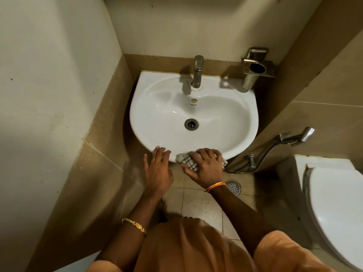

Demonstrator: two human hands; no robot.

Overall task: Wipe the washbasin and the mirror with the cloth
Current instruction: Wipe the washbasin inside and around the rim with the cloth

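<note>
White washbasin (pixel 216 107): wall-mounted, bowl bare.
Right hand (pixel 204 165): fingers curled, pressing checked cloth (pixel 186 160) on the front rim.
Left hand (pixel 158 167): flat, holding nothing, fingertips on rim.

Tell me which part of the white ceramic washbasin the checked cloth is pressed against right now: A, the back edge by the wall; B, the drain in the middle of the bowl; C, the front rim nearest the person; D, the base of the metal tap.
C: the right hand presses the checked cloth onto the front rim of the white ceramic washbasin, well clear of the metal tap and drain.
</note>
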